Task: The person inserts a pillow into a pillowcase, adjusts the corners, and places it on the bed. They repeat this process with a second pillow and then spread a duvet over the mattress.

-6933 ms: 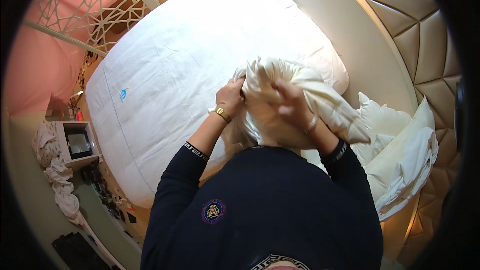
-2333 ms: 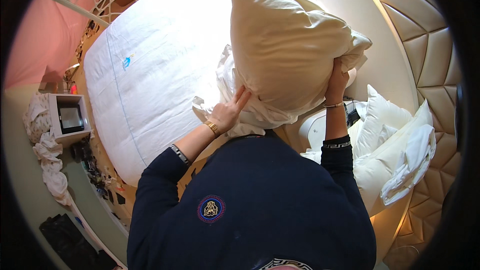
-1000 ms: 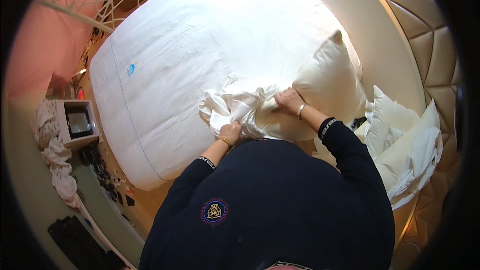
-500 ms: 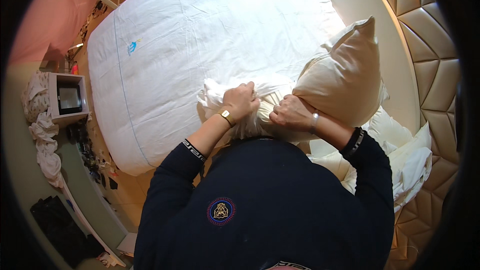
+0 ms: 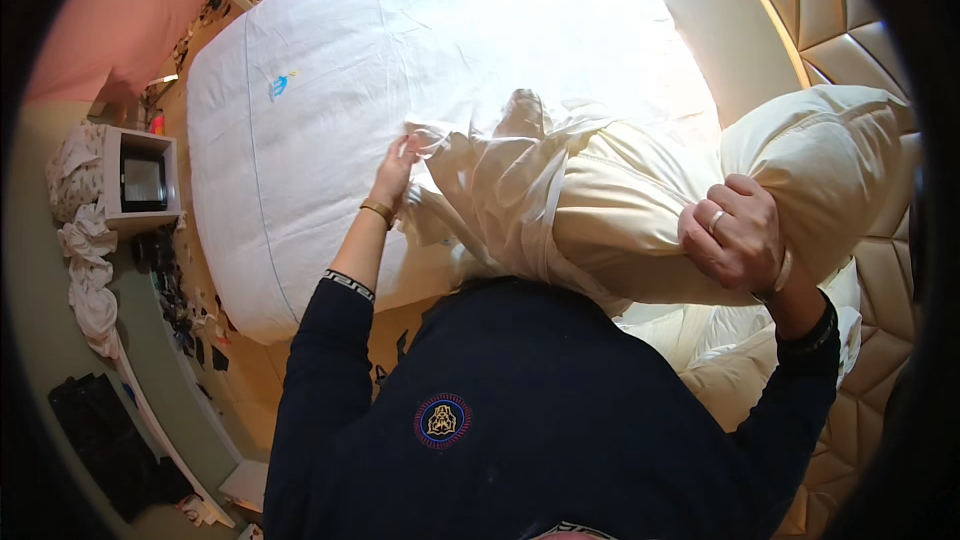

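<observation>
A cream pillow (image 5: 640,195) lies across the near edge of the bed, in front of my body. Its left part is inside a thin white pillowcase (image 5: 490,185), bunched and creased, while the right part is bare. With bent fingers my left hand (image 5: 394,176) pinches the pillowcase's open-looking left edge. My right hand (image 5: 735,240) is closed in a fist around the bare pillow, squeezing it narrow there. Beyond that fist the pillow's right end (image 5: 830,160) bulges out toward the padded headboard.
The bed (image 5: 330,90) has a white sheet with a blue line. More pillows (image 5: 720,340) lie below the right hand. A tan padded headboard (image 5: 850,450) rises at right. At left stand a small white cabinet (image 5: 175,180) and crumpled white cloth (image 5: 90,280); dark items litter the floor.
My hands have moved apart: the left went leftward with the pillowcase edge, the right went rightward gripping the pillow. The pillow is now drawn out sideways between them.
</observation>
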`<state>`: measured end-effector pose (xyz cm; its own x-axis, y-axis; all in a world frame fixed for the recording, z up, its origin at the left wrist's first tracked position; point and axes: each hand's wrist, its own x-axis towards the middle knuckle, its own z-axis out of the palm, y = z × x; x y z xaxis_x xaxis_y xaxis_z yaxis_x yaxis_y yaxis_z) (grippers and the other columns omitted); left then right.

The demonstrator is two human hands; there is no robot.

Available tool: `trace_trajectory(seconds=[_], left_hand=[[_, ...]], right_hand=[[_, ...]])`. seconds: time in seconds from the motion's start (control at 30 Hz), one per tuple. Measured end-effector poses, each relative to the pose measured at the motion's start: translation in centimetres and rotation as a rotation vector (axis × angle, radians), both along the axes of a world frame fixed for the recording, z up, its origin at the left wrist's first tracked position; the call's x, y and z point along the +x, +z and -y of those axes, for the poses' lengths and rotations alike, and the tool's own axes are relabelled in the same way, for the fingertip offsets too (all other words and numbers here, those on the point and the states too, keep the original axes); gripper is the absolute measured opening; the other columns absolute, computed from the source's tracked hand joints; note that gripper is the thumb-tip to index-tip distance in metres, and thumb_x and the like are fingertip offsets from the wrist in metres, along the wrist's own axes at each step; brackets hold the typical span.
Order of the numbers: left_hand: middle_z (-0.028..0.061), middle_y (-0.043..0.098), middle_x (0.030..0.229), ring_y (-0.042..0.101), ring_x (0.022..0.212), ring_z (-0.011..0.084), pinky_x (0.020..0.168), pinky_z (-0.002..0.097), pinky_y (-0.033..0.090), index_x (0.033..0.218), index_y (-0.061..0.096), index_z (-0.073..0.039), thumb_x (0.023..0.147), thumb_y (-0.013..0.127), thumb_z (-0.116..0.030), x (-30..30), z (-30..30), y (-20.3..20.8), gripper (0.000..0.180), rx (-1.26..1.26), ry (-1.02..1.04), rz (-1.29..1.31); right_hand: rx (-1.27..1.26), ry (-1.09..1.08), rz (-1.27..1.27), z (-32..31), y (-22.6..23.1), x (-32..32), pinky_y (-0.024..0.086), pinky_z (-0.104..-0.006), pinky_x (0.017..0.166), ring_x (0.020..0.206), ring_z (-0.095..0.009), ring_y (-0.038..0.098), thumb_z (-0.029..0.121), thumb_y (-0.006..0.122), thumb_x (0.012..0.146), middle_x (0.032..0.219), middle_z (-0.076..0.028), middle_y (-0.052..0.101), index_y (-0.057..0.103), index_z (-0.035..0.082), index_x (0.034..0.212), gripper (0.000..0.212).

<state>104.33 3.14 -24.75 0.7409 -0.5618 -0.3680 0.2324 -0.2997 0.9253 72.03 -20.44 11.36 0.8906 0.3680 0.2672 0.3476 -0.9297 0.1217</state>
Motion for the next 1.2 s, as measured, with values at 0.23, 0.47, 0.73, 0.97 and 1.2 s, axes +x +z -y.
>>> trace_trajectory(seconds=[0.23, 0.47, 0.73, 0.97, 1.2], left_hand=[[0.0060, 0.066, 0.088, 0.062, 0.073, 0.0145, 0.067, 0.0272, 0.051, 0.100, 0.064, 0.001, 0.094, 0.057, -0.043, -1.9, 5.8, 4.9, 0.044, -0.335, 0.074, -0.285], [0.0069, 0.067, 0.084, 0.063, 0.070, 0.0161, 0.064, 0.0302, 0.053, 0.091, 0.067, 0.002, 0.097, 0.051, -0.029, 6.1, 3.6, -2.6, 0.035, -0.094, 0.318, 0.029], [0.0121, 0.067, 0.073, 0.059, 0.064, 0.0217, 0.064, 0.0393, 0.048, 0.074, 0.065, 0.009, 0.082, 0.058, -0.027, 13.6, -7.0, -6.1, 0.038, 0.198, 0.764, 0.071], [0.0121, 0.065, 0.075, 0.060, 0.064, 0.0223, 0.057, 0.0406, 0.049, 0.074, 0.063, 0.007, 0.083, 0.056, -0.021, 18.3, -17.4, -3.5, 0.031, 0.255, 0.855, 0.103], [0.0184, 0.068, 0.083, 0.066, 0.072, 0.0299, 0.061, 0.0444, 0.051, 0.078, 0.065, 0.012, 0.080, 0.055, -0.023, 19.7, -28.4, 2.0, 0.036, 0.579, 1.111, 0.274]], right_hand=[[-0.144, 0.033, 0.021, -1.4, 3.2, -0.4, 0.034, -0.0271, 0.047, 0.051, -0.014, 0.045, 0.009, 0.060, 0.052, 0.057, -0.003, 0.043, 0.059, -0.001, 0.070, 0.020], [-0.190, 0.021, -0.051, -2.0, 5.5, -2.3, 0.034, -0.0272, 0.047, 0.050, -0.015, 0.045, 0.011, 0.058, 0.052, 0.056, -0.004, 0.042, 0.059, -0.002, 0.070, 0.022], [-0.073, -0.209, 0.098, 3.2, 7.0, -5.7, 0.042, -0.0366, 0.056, 0.060, -0.027, 0.055, 0.009, 0.065, 0.067, 0.069, -0.011, 0.051, 0.059, -0.003, 0.085, 0.023], [-0.134, -0.288, 0.144, 7.4, 8.1, -6.0, 0.045, -0.0378, 0.062, 0.068, -0.031, 0.059, 0.010, 0.067, 0.074, 0.077, -0.013, 0.059, 0.061, -0.001, 0.090, 0.020], [-0.072, -0.341, 0.233, 11.3, 8.3, -6.7, 0.047, -0.0313, 0.058, 0.064, -0.024, 0.059, 0.006, 0.067, 0.083, 0.074, -0.012, 0.059, 0.063, -0.002, 0.089, 0.010]])
